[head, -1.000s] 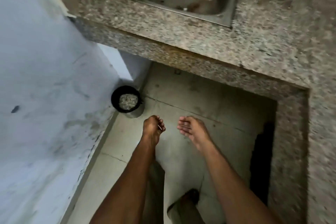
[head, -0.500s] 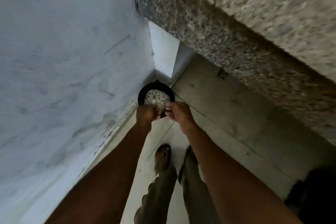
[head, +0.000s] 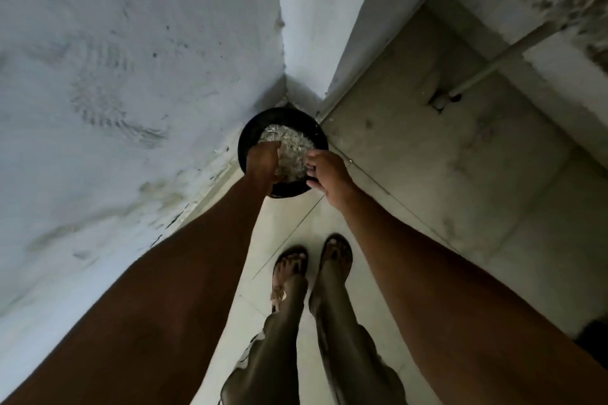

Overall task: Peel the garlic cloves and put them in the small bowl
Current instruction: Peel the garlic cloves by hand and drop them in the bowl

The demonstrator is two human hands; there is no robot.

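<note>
Your sandalled feet (head: 312, 260) at 6 o'clock on the tiled floor (head: 427, 191). Beyond them, both hands over the black bin (head: 250, 138) in the wall corner at 12 o'clock. Left hand (head: 263, 161) curled, contents hidden; right hand (head: 324, 171) pinches fingertips together over pale peelings (head: 292, 148), what it holds too small to tell. No garlic cloves or small bowl visible.

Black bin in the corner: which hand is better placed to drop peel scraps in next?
Left, probably: left hand hangs over the pale scraps inside the black bin; right hand sits at its rim.
</note>
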